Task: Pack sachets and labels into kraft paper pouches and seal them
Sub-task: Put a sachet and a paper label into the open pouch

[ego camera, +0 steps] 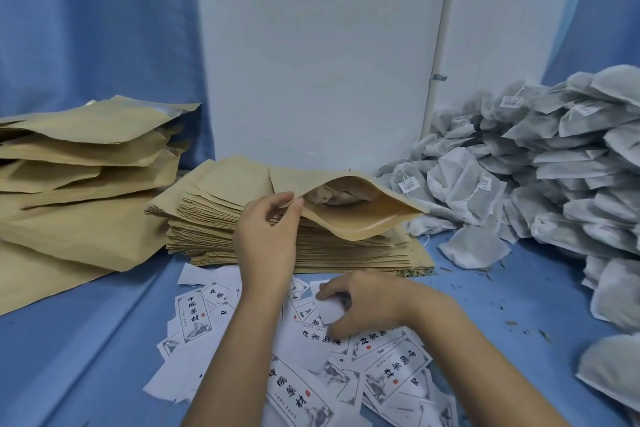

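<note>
Blue curtains (86, 28), white panel (322, 45), perhaps door.

white labels (394, 371) read 中國藥材 in black brush script; sachet tags (408, 184) are too small to read.

A blue cloth (104, 340) covers my desk, creased in long folds that run toward me on the left. Small dry crumbs (510, 322), greenish brown, lie scattered over it on the right. Behind the desk a blue curtain (97, 21) hangs on the left and shows again at the far right. Between the two stands a plain white panel (318, 55), upright at the back. A white strip (441, 45) runs up beside its right edge, with a small metal clip (439, 77) on it.
</note>
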Demonstrator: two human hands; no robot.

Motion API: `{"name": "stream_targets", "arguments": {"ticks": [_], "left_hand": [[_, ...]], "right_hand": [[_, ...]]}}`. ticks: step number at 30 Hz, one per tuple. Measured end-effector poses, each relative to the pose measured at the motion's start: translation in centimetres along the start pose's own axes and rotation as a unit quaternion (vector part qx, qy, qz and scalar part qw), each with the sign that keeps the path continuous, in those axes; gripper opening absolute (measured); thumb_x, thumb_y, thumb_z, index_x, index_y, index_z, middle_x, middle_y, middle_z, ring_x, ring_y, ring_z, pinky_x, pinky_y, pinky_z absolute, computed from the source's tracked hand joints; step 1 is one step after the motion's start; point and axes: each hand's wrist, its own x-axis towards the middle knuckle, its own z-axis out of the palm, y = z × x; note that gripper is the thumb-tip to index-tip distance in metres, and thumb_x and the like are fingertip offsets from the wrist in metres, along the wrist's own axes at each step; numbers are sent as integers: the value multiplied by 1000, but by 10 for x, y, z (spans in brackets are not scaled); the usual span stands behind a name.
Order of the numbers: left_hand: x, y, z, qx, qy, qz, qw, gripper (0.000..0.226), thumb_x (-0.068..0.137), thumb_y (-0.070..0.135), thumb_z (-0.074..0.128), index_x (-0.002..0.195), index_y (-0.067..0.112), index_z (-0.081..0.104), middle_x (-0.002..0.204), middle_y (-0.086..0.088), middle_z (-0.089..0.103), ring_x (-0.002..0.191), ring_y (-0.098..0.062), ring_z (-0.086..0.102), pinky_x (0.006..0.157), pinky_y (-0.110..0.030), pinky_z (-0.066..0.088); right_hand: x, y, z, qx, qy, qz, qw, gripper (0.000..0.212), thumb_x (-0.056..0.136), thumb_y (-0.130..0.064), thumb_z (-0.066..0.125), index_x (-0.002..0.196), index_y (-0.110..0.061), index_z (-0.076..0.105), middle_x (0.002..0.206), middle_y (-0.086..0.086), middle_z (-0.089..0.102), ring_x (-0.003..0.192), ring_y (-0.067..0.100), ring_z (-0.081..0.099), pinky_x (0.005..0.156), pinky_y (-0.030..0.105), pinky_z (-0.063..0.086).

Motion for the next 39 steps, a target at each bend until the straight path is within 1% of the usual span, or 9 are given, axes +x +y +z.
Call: {"name": "stream_targets", "arguments": {"ticks": [4, 8, 11, 13, 19, 23, 29, 35, 39], "left_hand": [[0, 1, 2, 6, 1, 1, 1000, 7, 84, 26, 69, 91, 28, 69, 98, 10, 66, 87, 8, 57, 77, -11, 43], [0, -2, 3, 10, -2, 1, 1000, 7, 84, 25, 69, 91, 26, 69, 98, 7, 66, 88, 5, 58, 79, -14, 44], [-1, -2, 3, 9, -2, -2, 1000, 8, 85, 24, 68, 93, 25, 69, 99, 7, 67, 89, 5, 58, 78, -12, 44], [-3, -2, 3, 12, -2, 3, 1000, 8, 85, 24, 68, 93, 26, 69, 98, 9, 66, 88, 8, 57, 76, -6, 42], [-14, 1, 9, 23, -17, 95, 995, 6, 82, 16, 71, 88, 17, 73, 92, 7, 61, 80, 11, 57, 70, -1, 40], [-21, 2, 12, 19, -46, 172, 984, 6, 81, 10, 73, 87, 11, 74, 87, 6, 60, 78, 3, 60, 73, -10, 47], [-27, -1, 13, 33, -68, 243, 967, 7, 80, 10, 73, 86, 12, 74, 83, 6, 60, 76, -7, 61, 71, -22, 51], [-25, -1, 9, 16, -47, 233, 971, 7, 80, 6, 73, 86, 10, 74, 83, 6, 60, 75, -2, 61, 70, -12, 48], [-24, 0, 8, 4, -38, 218, 975, 6, 79, 5, 73, 85, 8, 74, 84, 2, 61, 77, -1, 62, 70, -10, 47]], "right_hand": [[-1, -4, 2, 7, 38, -18, 999, 42, 80, -35, 62, 122, -29, 61, 121, -5, 61, 106, 15, 57, 90, 35, 50], [-7, -9, -9, 26, 247, -88, 965, 18, 88, -20, 46, 87, -17, 63, 81, 0, 67, 72, 19, 62, 64, 33, 50], [-15, -15, -19, 154, 521, -137, 828, 17, 80, -24, 41, 78, -23, 58, 71, -10, 61, 63, 5, 53, 58, 23, 41], [-16, -16, -23, 177, 631, -118, 746, 18, 80, -22, 41, 80, -21, 59, 74, -14, 58, 70, 4, 50, 62, 17, 38], [-5, -7, -16, 2, 537, -10, 844, 20, 91, -13, 53, 98, -7, 71, 99, 2, 50, 100, 20, 46, 73, 35, 43], [-5, 0, -22, -41, 473, 33, 879, 28, 92, -9, 48, 114, -11, 65, 99, 6, 52, 95, 24, 51, 73, 36, 44], [-8, 3, -26, 14, 481, 72, 874, 15, 93, -16, 52, 102, -8, 60, 96, 8, 67, 90, 29, 61, 78, 40, 48], [-13, -3, -31, 69, 535, 51, 840, 12, 85, -17, 50, 81, -16, 62, 76, -3, 61, 73, 20, 55, 63, 32, 39], [-11, 2, -30, 6, 500, 74, 863, 17, 87, -13, 50, 85, -11, 67, 86, 3, 59, 80, 23, 55, 67, 33, 40]]}}
